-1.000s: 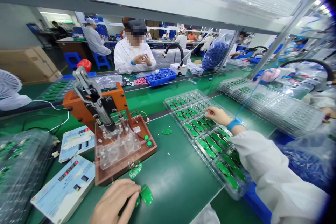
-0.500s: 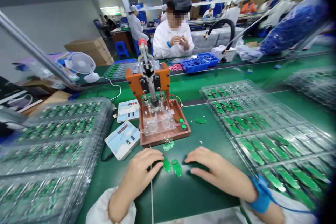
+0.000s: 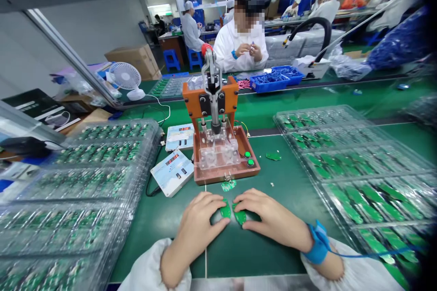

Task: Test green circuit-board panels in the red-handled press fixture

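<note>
Two small green circuit boards lie side by side on the green mat in front of me. My left hand (image 3: 204,219) has its fingertips and thumb at the two ends of the left circuit board (image 3: 225,209). Around the right circuit board (image 3: 240,216), the fingers and thumb of my right hand (image 3: 269,218) close from the other side; a blue wrist strap (image 3: 318,242) circles that wrist. Just beyond both hands another circuit board (image 3: 228,185) rests at the front edge of a press fixture (image 3: 218,175) with an orange frame and a red-tipped lever.
Stacked clear trays of boards stand left (image 3: 136,182) and right (image 3: 307,163). Two display boxes (image 3: 172,173) sit left of the fixture. A loose board (image 3: 273,156) lies to its right. Behind are a fan (image 3: 125,76), blue bins (image 3: 269,82) and a co-worker (image 3: 244,47) in white.
Both hands have moved in to the two boards; the right hand has come left onto its board, and the boards lie slightly closer together. The camera view has shifted.
</note>
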Demonstrator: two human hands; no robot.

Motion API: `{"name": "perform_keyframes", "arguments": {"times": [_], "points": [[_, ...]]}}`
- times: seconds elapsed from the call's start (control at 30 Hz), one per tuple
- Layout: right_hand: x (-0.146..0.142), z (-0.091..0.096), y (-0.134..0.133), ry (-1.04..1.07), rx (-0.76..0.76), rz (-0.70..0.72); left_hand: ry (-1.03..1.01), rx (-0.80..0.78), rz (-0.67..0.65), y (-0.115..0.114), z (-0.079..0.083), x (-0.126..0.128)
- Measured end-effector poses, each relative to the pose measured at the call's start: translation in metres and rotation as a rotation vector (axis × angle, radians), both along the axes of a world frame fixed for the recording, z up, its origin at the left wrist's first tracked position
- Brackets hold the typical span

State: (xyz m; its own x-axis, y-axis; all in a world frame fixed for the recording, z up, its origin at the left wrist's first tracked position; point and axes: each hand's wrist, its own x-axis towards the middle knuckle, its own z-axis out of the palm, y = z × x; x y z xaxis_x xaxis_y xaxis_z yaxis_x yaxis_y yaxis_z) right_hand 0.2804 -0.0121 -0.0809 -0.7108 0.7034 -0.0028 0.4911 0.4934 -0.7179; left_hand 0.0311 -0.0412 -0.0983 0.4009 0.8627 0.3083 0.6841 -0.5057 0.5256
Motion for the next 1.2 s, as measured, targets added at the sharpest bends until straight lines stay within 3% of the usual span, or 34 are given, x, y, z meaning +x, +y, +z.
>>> {"name": "perform_keyframes", "arguments": {"times": [0.13,0.27,0.37,0.47,0.87,1.03,1.13,1.2], "points": [[0.003,0.027,0.018,0.109,0.111,-0.088,-0.131,0.038,0.009,0.018,0.03,-0.013],[-0.005,0.047,0.063,0.158,0.285,-0.172,-0.111,0.156,0.086,0.06,0.054,-0.026],[-0.017,0.046,0.096,0.132,0.329,-0.168,-0.077,0.151,0.099,0.088,0.057,-0.027],[-0.025,0.039,0.113,0.125,0.349,-0.152,-0.073,0.122,0.082,0.101,0.053,-0.025],[-0.023,0.042,0.112,0.11,0.381,-0.106,-0.132,0.067,0.061,0.101,0.047,-0.023],[-0.022,0.04,0.108,0.124,0.409,-0.091,-0.17,0.163,0.069,0.093,0.042,-0.02],[-0.018,0.046,0.112,0.22,0.463,-0.184,-0.235,0.31,0.137,0.082,0.039,-0.01],[-0.014,0.06,0.12,0.304,0.511,-0.307,-0.257,0.377,0.066,0.072,0.035,0.001]]}}
